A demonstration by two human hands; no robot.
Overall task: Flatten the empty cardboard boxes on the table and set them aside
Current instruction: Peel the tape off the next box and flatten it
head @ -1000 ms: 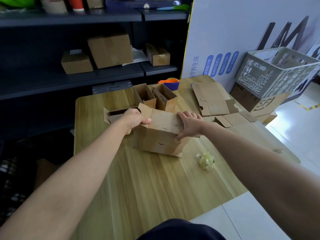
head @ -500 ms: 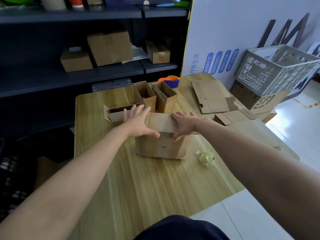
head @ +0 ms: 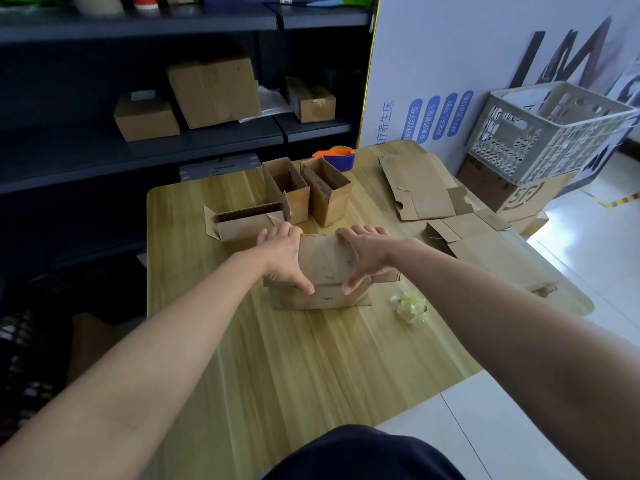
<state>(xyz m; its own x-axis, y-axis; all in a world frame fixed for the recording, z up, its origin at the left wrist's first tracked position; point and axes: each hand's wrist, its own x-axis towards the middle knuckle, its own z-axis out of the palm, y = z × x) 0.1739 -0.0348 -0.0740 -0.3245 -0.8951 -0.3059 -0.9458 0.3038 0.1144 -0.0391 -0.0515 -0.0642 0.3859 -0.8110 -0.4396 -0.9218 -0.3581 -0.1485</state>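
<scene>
Your box (head: pixel 323 296) sits in the middle of the table (head: pixel 214 358), its long side running left to right, parallel to the near edge. It is plain brown cardboard, scuffed, and the top panel bows upward between your palms.

Your left hand (head: pixel 282 258) and right hand (head: pixel 367 254) both lie on that top panel. The fingers stretch flat toward the far edge and the thumbs splay down onto the near face, pressing rather than gripping.

Just behind your left hand lies a low open box (head: pixel 242 225) with its flaps out, touching or nearly touching your knuckles. Two taller open boxes (head: pixel 327 197) stand side by side beyond it, and a blue and orange tape dispenser (head: pixel 337 157) is at the far edge.

To your right lie flattened cardboard sheets (head: pixel 420 188), and a crumpled wad of clear tape (head: pixel 410 306) sits near the box's right end. A white plastic crate (head: pixel 554 133) stands off the table.
</scene>
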